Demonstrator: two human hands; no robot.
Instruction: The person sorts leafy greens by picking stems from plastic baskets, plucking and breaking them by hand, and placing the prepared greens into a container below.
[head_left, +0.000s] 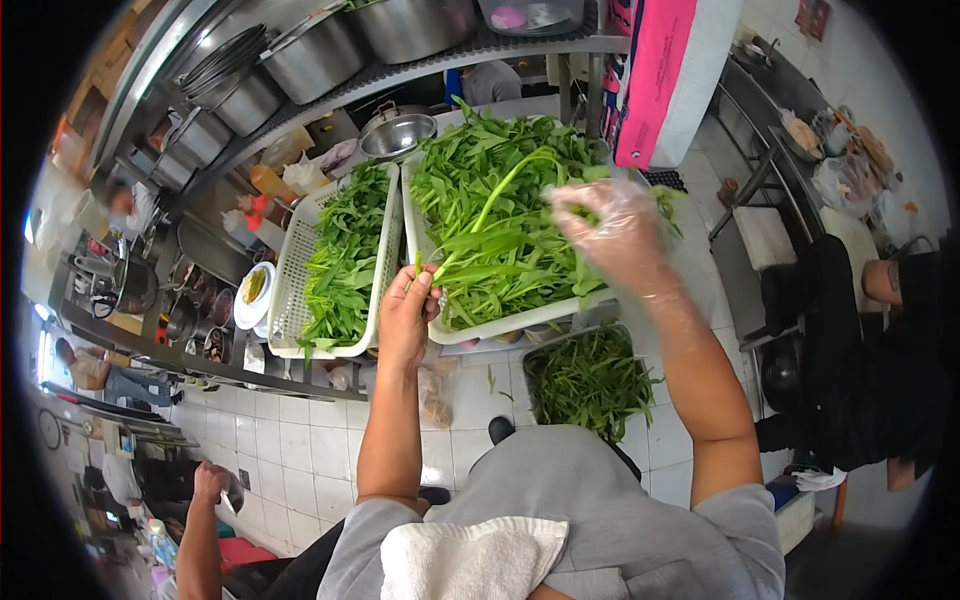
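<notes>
My bare left hand (pixel 408 310) pinches a long-stemmed stalk of leafy greens (pixel 486 208), which looks like water spinach. The stalk arches up and to the right over a big white basket (pixel 470 333) heaped with the same leafy greens (pixel 520 165). My right hand (pixel 605 228), in a clear plastic glove, is over the right side of that heap. Its fingers are curled, and motion blurs it; a bit of green shows by the fingers, but whether it is held I cannot make out. Shorter cut greens (pixel 350 255) fill a second white basket (pixel 290 275) at the left.
On the floor, a dark crate (pixel 540 400) holds more greens (pixel 595 380). A steel colander (pixel 398 133) stands behind the baskets. Steel pots (pixel 315 60) line the shelf above. A white plate (pixel 254 295) lies at the left. Other people are nearby, one arm (pixel 205 530) at lower left.
</notes>
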